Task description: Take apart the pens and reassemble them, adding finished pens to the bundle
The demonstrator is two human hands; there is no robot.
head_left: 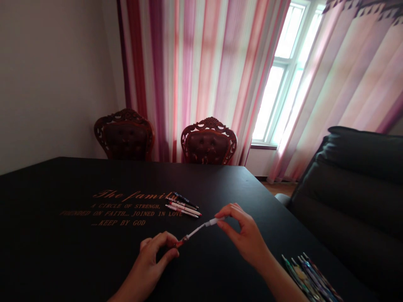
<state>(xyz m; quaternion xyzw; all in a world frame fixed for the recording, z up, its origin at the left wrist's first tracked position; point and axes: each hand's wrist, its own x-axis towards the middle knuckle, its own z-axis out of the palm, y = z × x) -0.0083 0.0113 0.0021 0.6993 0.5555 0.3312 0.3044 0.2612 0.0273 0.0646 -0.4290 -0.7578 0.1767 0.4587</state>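
Note:
A slim white pen (197,231) with a red end runs diagonally between my hands above the black table (94,176). My left hand (146,264) pinches its red end between thumb and fingers. My right hand (244,233) grips the white upper end with its fingertips. A small group of pens (183,205) lies on the table beyond my hands, apart from both, in white, black and blue. At the lower right, a bundle of patterned pens (310,279) lies just beyond my right forearm.
Gold lettering (119,208) is printed on the tabletop. A dark padded armchair (346,201) stands by the right table edge. Beyond the far edge are several carved wooden chairs (208,142), striped curtains (195,71) and a bright window (283,75).

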